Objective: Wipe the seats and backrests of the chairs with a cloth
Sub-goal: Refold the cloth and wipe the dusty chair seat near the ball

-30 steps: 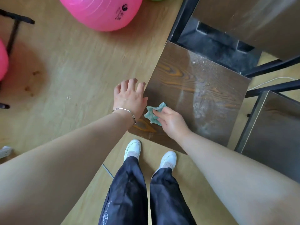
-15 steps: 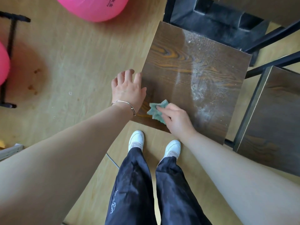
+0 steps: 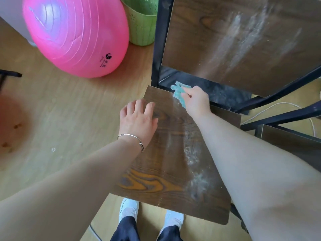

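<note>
The right hand clutches the cloth at the seat's upper edge, the dust streak trailing toward lower right beside its forearm, while the left hand rests flat nearby.

Big pink exercise ball sat on the wood floor, with a green plastic bin right beside it. A white cable lay way over on the right.

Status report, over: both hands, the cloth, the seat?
Left hand flat on seat, near left edge. Right hand grips cloth at seat's back edge. White dust on seat's right side and backrest. Nothing in the way.
</note>
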`<state>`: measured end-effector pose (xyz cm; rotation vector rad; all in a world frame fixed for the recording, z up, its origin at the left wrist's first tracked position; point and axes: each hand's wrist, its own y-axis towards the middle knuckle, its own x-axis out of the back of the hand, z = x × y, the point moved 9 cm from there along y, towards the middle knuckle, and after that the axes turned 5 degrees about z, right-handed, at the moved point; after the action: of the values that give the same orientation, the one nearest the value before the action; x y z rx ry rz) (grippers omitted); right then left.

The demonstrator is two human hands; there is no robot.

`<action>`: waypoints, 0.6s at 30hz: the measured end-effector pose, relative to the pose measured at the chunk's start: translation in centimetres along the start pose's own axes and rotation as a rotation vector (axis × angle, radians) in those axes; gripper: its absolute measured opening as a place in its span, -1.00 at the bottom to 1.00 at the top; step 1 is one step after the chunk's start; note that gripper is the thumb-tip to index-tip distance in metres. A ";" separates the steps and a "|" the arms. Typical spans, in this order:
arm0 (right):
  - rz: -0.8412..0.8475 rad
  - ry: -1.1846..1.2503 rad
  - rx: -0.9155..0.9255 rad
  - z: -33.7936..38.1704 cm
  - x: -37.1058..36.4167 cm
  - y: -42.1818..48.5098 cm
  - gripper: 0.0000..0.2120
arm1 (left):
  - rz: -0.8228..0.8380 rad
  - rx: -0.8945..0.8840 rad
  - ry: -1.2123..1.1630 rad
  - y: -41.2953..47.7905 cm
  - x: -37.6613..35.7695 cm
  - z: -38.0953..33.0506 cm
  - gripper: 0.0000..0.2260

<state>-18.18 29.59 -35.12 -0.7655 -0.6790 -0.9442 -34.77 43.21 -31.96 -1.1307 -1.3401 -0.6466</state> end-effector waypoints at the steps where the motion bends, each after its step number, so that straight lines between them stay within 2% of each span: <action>1: 0.022 -0.022 0.010 0.1 -0.7 0.0 -0.69 | 0.004 -0.001 0.003 0.3 0.0 0.1 -0.59; 7: 0.081 0.029 0.024 -0.1 -3.0 -2.1 -0.66 | 0.034 0.010 -0.001 0.1 -0.4 1.6 -0.58; 14: 0.296 0.204 0.019 -0.4 -5.9 -6.1 -0.63 | 0.085 0.059 -0.001 -2.4 -1.1 3.3 -0.57; 18: 0.366 0.173 0.098 0.0 -7.1 -10.2 -0.67 | 0.098 0.062 -0.013 -4.5 -1.3 3.7 -0.57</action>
<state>-30.31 28.95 -37.96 -0.6835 -0.4120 -0.6287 -40.49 44.56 -32.54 -1.1444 -1.2990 -0.5241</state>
